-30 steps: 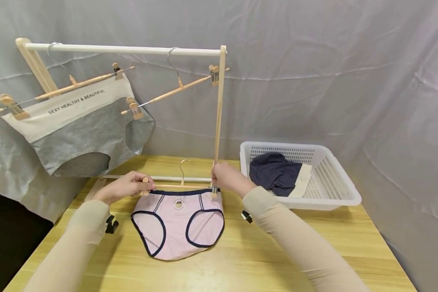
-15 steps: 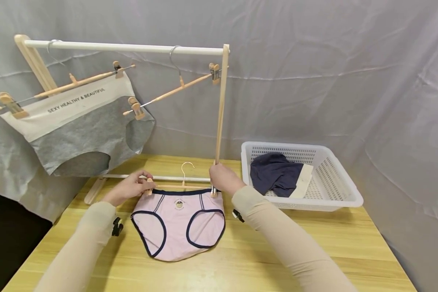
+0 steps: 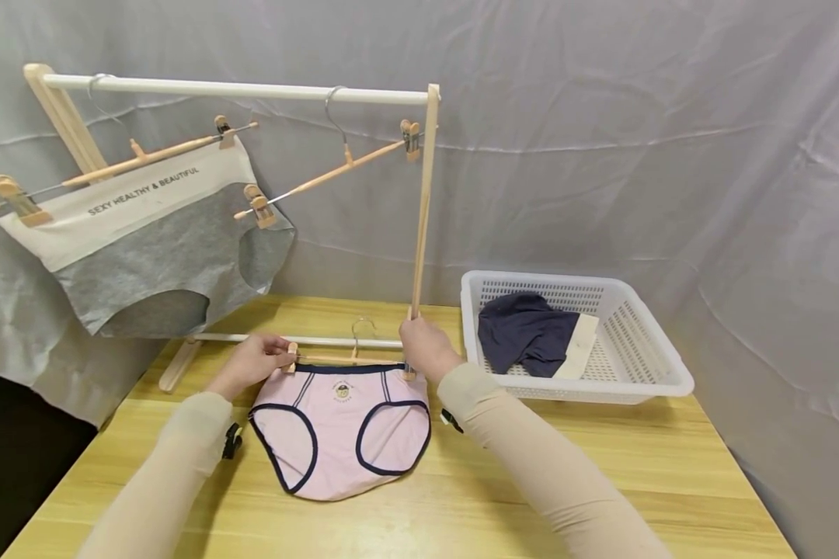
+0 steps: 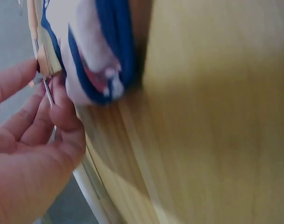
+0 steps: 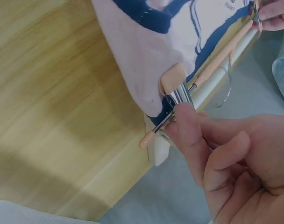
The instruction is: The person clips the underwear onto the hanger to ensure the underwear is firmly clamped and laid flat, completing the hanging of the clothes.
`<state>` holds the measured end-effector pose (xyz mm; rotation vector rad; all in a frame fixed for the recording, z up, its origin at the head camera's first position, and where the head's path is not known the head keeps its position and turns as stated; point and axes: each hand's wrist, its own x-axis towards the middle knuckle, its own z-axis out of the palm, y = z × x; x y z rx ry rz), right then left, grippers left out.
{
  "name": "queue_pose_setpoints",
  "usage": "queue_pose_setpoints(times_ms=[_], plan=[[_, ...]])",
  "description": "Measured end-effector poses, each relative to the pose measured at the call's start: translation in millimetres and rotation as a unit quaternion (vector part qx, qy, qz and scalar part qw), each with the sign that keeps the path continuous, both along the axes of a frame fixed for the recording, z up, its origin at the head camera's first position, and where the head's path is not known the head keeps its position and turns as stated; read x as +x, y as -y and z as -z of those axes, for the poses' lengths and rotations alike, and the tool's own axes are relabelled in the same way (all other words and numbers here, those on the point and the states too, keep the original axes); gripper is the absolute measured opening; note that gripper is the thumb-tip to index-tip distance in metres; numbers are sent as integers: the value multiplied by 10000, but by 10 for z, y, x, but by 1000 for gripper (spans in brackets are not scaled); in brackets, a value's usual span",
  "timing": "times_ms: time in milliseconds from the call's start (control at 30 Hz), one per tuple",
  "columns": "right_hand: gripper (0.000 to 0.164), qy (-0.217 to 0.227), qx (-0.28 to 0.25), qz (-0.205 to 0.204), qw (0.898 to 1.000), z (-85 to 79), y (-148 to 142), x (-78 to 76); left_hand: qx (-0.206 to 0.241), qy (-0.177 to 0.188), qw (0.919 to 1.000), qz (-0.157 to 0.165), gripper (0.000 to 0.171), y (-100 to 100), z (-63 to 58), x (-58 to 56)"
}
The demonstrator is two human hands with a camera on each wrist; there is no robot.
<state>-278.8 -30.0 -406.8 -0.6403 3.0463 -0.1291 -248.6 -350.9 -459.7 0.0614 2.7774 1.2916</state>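
Observation:
Pink briefs [image 3: 337, 435] with navy trim lie flat on the table, waistband away from me. Along that waistband runs a clip hanger [image 3: 327, 360] with a metal hook. My left hand [image 3: 252, 365] pinches the hanger's left clip [image 3: 291, 359], which sits at the waistband's left end. At the other end, my right hand [image 3: 429, 349] pinches the right clip [image 3: 409, 374] between thumb and finger. In the right wrist view the right clip's wooden jaw [image 5: 173, 79] lies over the pink cloth. The left wrist view shows fingers around the left clip and metal rod; its bite is unclear.
A garment rack [image 3: 238, 88] stands behind, its right post [image 3: 425, 202] close to my right hand. Grey briefs [image 3: 161, 248] hang on it beside a bare clip hanger [image 3: 322, 180]. A white basket [image 3: 643, 326] with a navy garment [image 3: 531, 334] stands right.
My left hand has moved right along the waistband with the left clip. My right hand has shifted slightly left. The hanger's hook has tipped lower and to the right.

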Motion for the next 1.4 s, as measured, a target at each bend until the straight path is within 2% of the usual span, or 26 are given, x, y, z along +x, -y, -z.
queue_pose_setpoints(times_ms=[67, 267, 367, 433, 500, 567, 700, 867, 1033, 1067, 1167, 1267, 1300, 1400], plan=[[18, -29, 3, 19, 10000, 18, 39, -10, -353, -152, 9992, -97, 31, 14, -1, 20], [14, -218, 70, -99, 9997, -3, 159, 20, -819, -490, 9949, -327, 28, 80, -6, 94], [8, -250, -165, -256, 9992, -93, 265, 92, -1080, -635, 9900, -644, 25, 141, -19, 168], [8, -171, -464, -362, 9981, -148, 366, 129, -1191, -608, 9873, -852, 23, 187, -41, 228], [14, 134, -781, -460, 9958, -192, 489, 155, -1232, -488, 9862, -996, 21, 223, -60, 284], [21, 486, -1008, -563, 9921, -202, 622, 166, -1159, -360, 9875, -1007, 22, 245, -65, 324], [29, 1232, -1417, -551, 9807, -156, 914, 169, -808, -251, 9911, -1025, 25, 236, -17, 350], [28, 1761, -2051, -258, 9624, -17, 1273, 130, -481, -5, 9918, -1186, 26, 183, 35, 314], [42, 2049, -2327, 113, 9507, 193, 1520, 22, -488, 231, 9915, -1183, 27, 105, 25, 262], [46, 1943, -2368, 153, 9518, 362, 1579, -66, -465, 281, 9914, -1189, 26, 88, 25, 253], [47, 1838, -2286, 332, 9554, 567, 1665, -204, -380, 378, 9916, -1175, 25, 47, 36, 229], [46, 1535, -2331, 563, 9586, 852, 1748, -381, -349, 455, 9910, -1206, 23, 29, 45, 217], [45, 1589, -2338, 655, 9570, 812, 1744, -374, -366, 454, 9910, -1204, 23, 31, 46, 218], [47, 1555, -2446, 838, 9534, 925, 1788, -426, -371, 479, 9905, -1234, 22, 47, 48, 225]])
